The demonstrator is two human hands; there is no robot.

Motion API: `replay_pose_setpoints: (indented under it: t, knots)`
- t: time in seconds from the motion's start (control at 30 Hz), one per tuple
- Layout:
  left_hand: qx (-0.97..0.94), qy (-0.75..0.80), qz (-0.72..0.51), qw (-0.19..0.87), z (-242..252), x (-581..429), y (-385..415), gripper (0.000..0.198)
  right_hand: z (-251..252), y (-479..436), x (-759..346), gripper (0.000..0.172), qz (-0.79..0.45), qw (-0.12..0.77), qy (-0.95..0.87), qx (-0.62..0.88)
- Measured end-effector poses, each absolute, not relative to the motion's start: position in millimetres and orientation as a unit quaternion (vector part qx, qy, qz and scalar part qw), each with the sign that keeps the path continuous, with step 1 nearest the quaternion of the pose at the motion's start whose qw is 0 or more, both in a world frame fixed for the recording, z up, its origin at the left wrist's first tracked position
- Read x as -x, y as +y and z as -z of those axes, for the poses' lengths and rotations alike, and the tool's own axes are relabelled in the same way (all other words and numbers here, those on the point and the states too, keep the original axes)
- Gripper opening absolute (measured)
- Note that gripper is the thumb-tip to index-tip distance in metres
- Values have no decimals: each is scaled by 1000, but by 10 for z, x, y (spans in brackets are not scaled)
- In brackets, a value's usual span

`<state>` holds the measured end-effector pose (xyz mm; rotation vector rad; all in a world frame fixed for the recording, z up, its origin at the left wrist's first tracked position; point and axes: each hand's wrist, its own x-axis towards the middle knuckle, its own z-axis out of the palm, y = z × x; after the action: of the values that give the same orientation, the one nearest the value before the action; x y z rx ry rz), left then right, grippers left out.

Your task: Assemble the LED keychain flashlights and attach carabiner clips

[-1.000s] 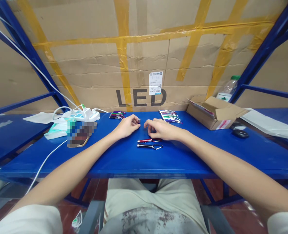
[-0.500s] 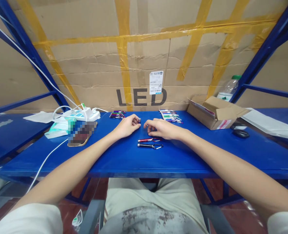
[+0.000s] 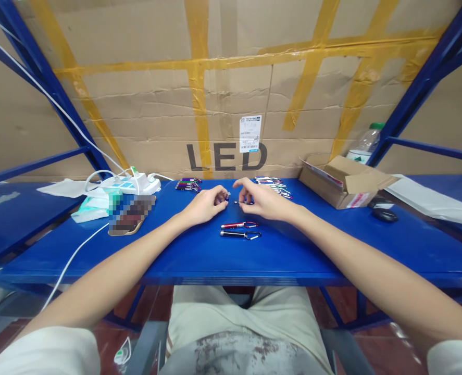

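A: Looking at the left hand (image 3: 205, 205), curled in and pinching a small dark cylinder (image 3: 228, 197) at the fingertips, over the blue table (image 3: 254, 265)!

B: And on the right hand (image 3: 262, 200)?

A: Facing the left across a narrow gap, bent at the fingers, with a raised forefinger. Can't tell about any grip there. Spotting a tiny brass-coloured piece (image 3: 236, 202) right by those fingertips; held or lying loose, impossible to say!

B: Closer to the body?

A: Seeing a red penlight (image 3: 233, 225) and, just nearer, a black penlight (image 3: 233, 234), both lying crosswise with clips to the right.

B: And farther back?

A: Finding a left bunch of penlights (image 3: 187, 184) and a right bunch of penlights (image 3: 269, 181), the latter partly behind the right hand, near an opened cardboard box (image 3: 328, 183).
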<state>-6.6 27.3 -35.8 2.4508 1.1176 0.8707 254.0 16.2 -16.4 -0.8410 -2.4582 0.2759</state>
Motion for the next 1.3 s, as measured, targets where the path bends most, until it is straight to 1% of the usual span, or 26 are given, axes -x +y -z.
replay_pose_setpoints:
  t: [0.13,0.23,0.33,0.5,0.73,1.1,1.3]
  knots:
    - [-863,368,-300,170,346,44,236,18,144,149,-2544,63,-96,314,-893,309]
    - [-873,345,-295,179,322,10,200,16,150,133,-2519,64,-95,340,-886,301]
    - [-883,323,-296,165,291,-22,161,14,158,121,-2495,63,-90,355,-884,291]
    - [-886,319,-301,152,264,-36,126,19,148,115,-2497,60,-88,357,-885,285]
    - [-884,335,-295,139,243,-32,112,21,134,115,-2507,60,-92,351,-885,291]
    - [-887,326,-304,124,227,-27,109,20,142,110,-2499,55,-64,357,-889,280]
    - [-894,324,-294,92,229,7,139,19,107,116,-2524,60,-45,367,-888,273]
